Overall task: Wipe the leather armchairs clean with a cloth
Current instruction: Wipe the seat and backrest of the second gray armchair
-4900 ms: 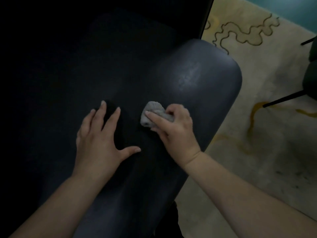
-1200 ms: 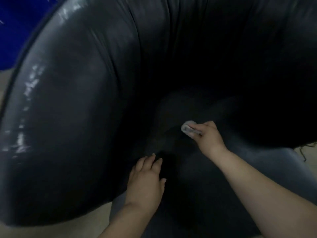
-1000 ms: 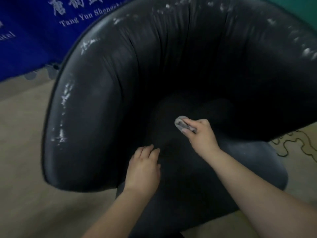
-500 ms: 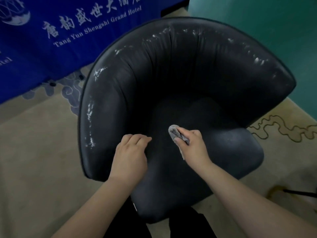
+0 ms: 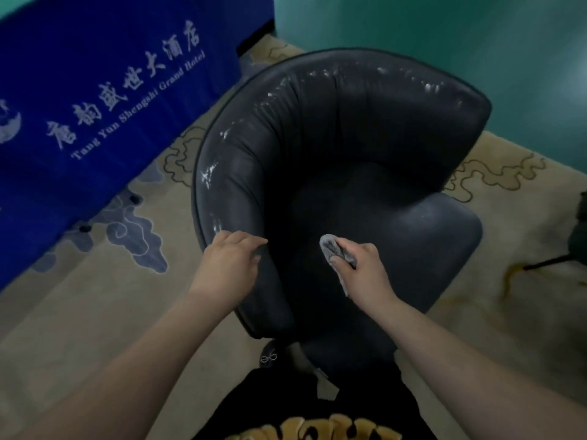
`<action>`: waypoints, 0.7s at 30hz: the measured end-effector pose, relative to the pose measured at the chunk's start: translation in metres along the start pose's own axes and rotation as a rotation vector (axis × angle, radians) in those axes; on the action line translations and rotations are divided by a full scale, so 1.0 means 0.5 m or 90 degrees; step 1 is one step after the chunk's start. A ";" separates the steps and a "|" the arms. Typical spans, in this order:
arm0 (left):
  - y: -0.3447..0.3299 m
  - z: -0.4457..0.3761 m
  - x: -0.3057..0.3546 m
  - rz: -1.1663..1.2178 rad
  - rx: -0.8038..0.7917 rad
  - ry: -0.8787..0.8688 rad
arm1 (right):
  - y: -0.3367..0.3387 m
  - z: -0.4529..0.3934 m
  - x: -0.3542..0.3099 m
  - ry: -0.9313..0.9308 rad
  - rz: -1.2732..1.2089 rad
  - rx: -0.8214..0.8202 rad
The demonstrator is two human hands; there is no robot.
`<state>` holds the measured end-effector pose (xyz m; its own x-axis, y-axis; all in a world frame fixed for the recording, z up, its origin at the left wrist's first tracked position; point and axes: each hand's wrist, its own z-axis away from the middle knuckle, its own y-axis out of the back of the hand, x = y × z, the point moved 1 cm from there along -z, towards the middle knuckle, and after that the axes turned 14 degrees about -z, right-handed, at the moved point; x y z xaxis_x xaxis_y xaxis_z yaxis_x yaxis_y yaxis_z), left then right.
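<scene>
Dark leather armchair (image 5: 365,147) fills frame centre, pale scuffs along top rim. Right hand (image 5: 362,268) grips bunched grey cloth (image 5: 333,252) over seat, centre frame; contact with seat unclear. Left hand (image 5: 227,265) rests on chair's left arm, fingers loosely curled, holding nothing. Blue banner (image 5: 104,100) with white lettering upper left; patterned carpet (image 5: 95,296) beneath; teal wall (image 5: 476,42) upper right.

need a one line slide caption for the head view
Right hand holds grey cloth over black leather armchair; left hand rests on its arm.
</scene>
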<state>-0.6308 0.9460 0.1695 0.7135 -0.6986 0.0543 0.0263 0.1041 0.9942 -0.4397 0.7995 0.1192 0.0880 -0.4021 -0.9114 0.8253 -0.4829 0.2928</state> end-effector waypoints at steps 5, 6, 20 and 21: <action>0.026 0.006 -0.050 -0.046 -0.049 -0.103 | -0.022 0.088 -0.030 -0.032 -0.034 0.073; 0.033 0.008 -0.060 -0.050 -0.054 -0.111 | -0.024 0.104 -0.034 -0.035 -0.038 0.077; 0.046 0.057 -0.157 -0.044 -0.082 -0.034 | -0.083 0.184 -0.024 -0.037 -0.052 0.074; 0.044 0.051 -0.165 -0.050 -0.085 -0.039 | -0.088 0.181 -0.025 -0.040 -0.050 0.079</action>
<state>-0.7069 0.9877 0.1892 0.6615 -0.7499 -0.0130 0.1752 0.1377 0.9749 -0.5277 0.7556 0.1438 -0.0126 -0.4044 -0.9145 0.7527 -0.6059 0.2576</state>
